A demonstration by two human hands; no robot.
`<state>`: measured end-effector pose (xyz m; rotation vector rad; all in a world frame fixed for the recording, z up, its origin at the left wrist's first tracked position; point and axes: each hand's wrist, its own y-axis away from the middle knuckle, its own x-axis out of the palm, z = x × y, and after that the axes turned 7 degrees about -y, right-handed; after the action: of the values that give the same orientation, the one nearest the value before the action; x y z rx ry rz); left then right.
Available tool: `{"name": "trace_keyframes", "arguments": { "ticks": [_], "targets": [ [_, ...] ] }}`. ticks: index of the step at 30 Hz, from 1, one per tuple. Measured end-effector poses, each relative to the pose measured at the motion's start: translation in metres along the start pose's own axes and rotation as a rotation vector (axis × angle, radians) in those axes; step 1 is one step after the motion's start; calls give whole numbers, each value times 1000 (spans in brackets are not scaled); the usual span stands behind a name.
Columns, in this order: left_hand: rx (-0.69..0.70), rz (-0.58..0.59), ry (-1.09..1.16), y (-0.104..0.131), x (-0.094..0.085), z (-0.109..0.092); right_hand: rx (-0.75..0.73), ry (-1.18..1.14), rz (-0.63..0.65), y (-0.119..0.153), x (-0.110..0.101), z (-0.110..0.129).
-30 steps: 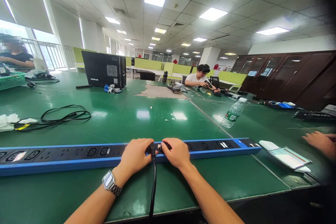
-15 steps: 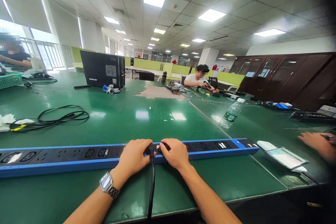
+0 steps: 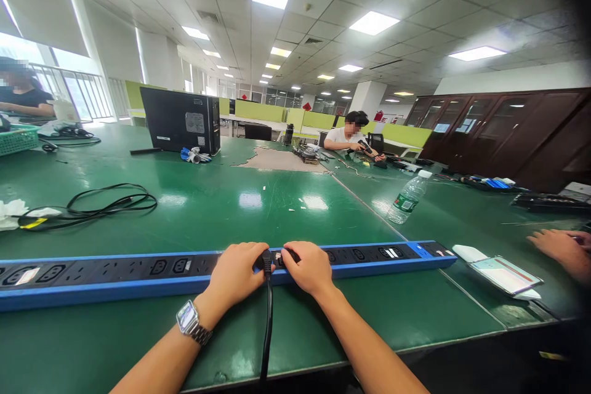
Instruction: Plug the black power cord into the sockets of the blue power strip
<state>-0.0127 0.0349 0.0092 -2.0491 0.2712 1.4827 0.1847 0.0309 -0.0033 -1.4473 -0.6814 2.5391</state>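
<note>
The bottle (image 3: 407, 200) stands behind the power strip (image 3: 152, 283) — the computer case (image 3: 178, 120) farther back, left.

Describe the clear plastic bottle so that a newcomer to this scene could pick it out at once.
Find the big, glossy green table. Along its near side lies a long blue strip with black sockets; look just beyond its right-hand part. The clear plastic bottle there has a green label and white cap, unlike the flat, bright-screened device nearby.
</note>
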Motion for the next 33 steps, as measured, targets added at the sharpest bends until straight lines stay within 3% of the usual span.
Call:
{"name": "trace_keyframes", "arguments": {
  "ticks": [33],
  "targets": [
    [2,5,4,0,-2,-1,-2,8,-3,0,-1,1]
  ]
}}
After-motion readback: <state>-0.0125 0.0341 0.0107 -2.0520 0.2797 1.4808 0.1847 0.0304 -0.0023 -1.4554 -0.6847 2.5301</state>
